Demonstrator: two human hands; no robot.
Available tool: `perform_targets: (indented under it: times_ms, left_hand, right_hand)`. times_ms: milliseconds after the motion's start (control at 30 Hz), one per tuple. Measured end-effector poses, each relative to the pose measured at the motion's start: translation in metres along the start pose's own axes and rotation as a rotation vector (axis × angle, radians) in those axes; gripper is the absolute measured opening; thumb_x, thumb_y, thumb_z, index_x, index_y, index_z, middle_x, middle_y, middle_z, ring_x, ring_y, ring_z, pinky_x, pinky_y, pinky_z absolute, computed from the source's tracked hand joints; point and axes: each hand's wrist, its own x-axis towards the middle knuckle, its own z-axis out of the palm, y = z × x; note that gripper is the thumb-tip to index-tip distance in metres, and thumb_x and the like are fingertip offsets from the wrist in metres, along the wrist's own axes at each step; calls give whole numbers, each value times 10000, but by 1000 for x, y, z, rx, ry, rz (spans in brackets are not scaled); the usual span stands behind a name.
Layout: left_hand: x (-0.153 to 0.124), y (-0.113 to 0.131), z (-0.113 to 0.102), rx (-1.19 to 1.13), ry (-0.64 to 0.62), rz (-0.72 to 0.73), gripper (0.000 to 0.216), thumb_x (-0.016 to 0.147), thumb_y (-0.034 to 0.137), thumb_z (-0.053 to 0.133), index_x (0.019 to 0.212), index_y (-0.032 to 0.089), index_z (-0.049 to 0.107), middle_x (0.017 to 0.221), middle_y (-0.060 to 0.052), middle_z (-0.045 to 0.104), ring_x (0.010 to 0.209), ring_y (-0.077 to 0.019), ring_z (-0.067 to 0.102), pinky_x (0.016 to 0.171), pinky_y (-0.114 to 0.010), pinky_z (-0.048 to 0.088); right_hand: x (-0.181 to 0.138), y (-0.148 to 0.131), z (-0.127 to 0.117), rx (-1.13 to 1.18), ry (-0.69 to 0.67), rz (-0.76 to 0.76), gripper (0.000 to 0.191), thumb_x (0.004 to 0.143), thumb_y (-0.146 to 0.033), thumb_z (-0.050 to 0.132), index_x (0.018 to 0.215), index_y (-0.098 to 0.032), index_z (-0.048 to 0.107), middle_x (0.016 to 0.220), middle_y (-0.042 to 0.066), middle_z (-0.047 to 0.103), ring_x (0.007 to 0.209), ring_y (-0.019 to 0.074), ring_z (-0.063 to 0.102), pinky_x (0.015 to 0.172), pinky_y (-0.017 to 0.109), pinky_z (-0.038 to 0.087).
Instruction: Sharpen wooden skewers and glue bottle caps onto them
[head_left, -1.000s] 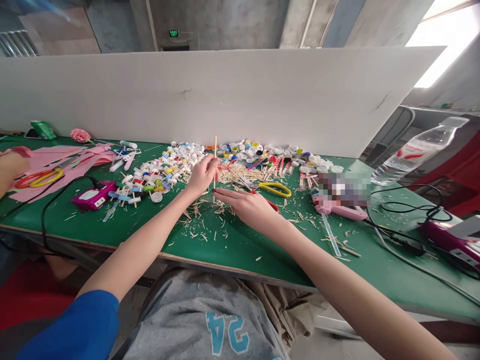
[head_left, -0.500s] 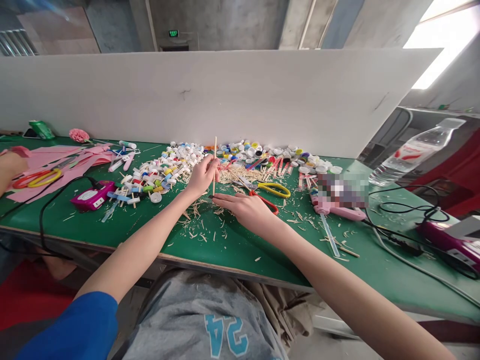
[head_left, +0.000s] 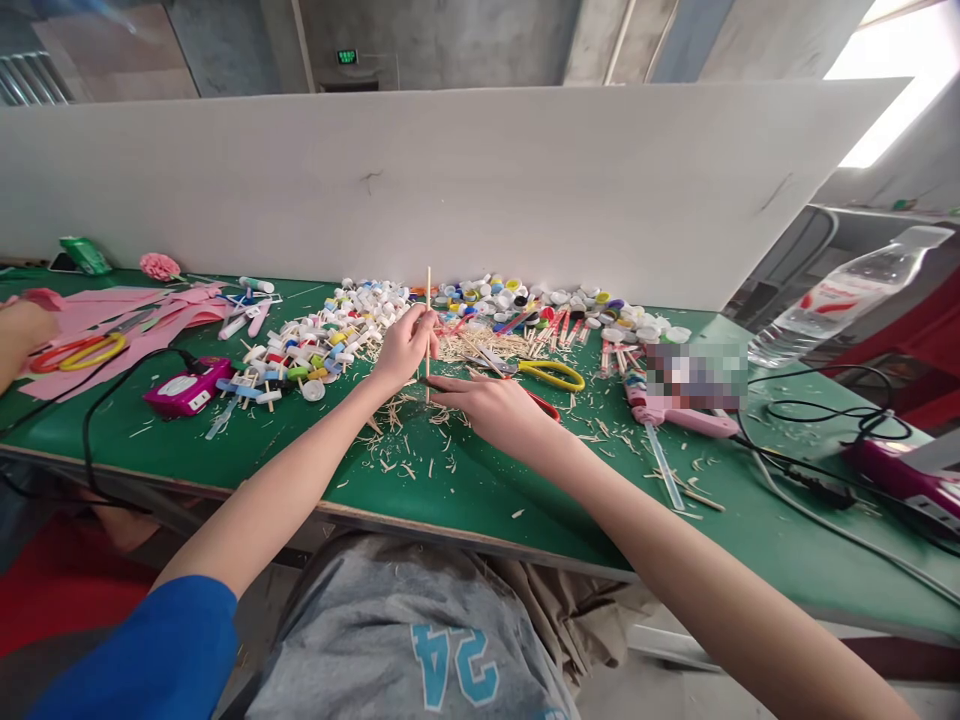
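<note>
I count one worktop [head_left: 480, 520] and, behind it, one white board [head_left: 450, 180]. Upright wooden stick [head_left: 428, 290]: one. The person's own hands: two, left hand [head_left: 405, 352] and right hand [head_left: 491, 405]. Co-worker's hand [head_left: 24, 335] in view: one. Scissors: two pairs, one yellow-and-red [head_left: 511, 367], one orange-and-yellow [head_left: 120, 340]. Purple boxes: two, one on my left [head_left: 191, 390], one on my right [head_left: 907, 470]. Plastic bottle [head_left: 832, 295]: one. Green can [head_left: 85, 255]: one. Pink flower [head_left: 160, 266]: one. Pink glue gun [head_left: 686, 419]: one. Bottle caps [head_left: 367, 305]: dozens, overlapping, exact total unobtainable. Wood shavings [head_left: 409, 440]: uncountable.
</note>
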Motion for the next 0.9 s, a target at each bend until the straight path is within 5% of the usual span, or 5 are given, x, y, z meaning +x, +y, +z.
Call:
perform_targets:
  times_ms: [400,600,900]
  left_hand:
    - [-2,4,3,15,-23,13,324,984,479,380,800,235,486,490,36,553,466,-110,526,546,-278,439]
    - [-2,6,4,46,4,36,327,990,469,368,802,230,487,488,42,563,490,-103,556,580,-264,468]
    - [-2,-3,7,-65,46,19,350,1007,483,308,831,225,466,509,43,563,499,-98,566,597,-262,473]
  right_hand:
    - [5,-5,0,35,-122,-9,539,788,14,417,1129,-278,714,1419,-32,557,945,189,641,631,275,442]
    - [0,-3,5,79,-47,-17,568,836,8,391,1275,-260,634,1434,4,546,1028,184,632,714,280,476]
    - [-4,-1,1,-4,-4,71,543,928,-88,361,1447,-214,452,1242,104,634,938,179,625,586,248,378]
